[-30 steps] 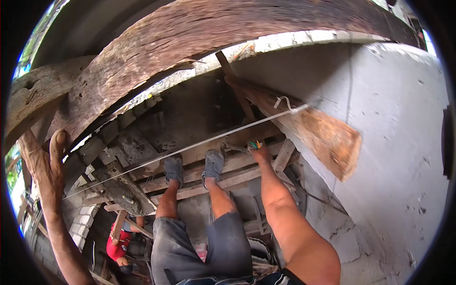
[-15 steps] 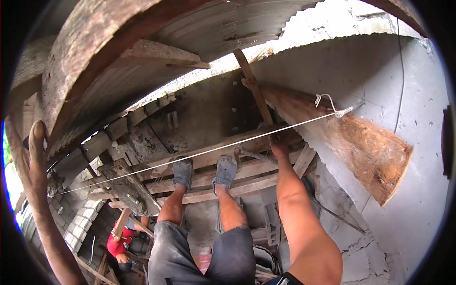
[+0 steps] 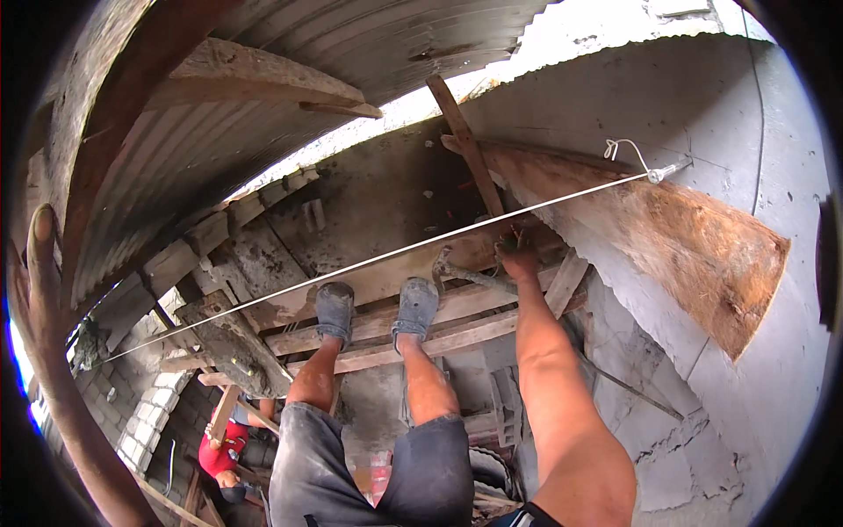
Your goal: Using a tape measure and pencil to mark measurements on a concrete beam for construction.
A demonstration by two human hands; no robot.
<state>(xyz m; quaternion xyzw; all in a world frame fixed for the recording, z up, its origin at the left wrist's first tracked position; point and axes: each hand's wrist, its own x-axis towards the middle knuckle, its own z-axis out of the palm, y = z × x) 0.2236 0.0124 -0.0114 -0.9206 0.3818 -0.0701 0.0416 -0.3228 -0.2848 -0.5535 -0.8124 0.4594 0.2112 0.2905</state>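
Head view: a bent, hooked stick [image 3: 479, 279] lies across wooden planks [image 3: 470, 332], just beside the right hand [image 3: 518, 256]. Its fingers appear slightly parted; from where I stand, I cannot tell whether they grip anything. The left hand [image 3: 37, 290] is raised at a rough timber beam [image 3: 118, 101], thumb upright; its finger closure cannot be determined. Taut white string [image 3: 615, 185] spans above the planks. Lower left: a person in a red shirt [image 3: 224, 446].
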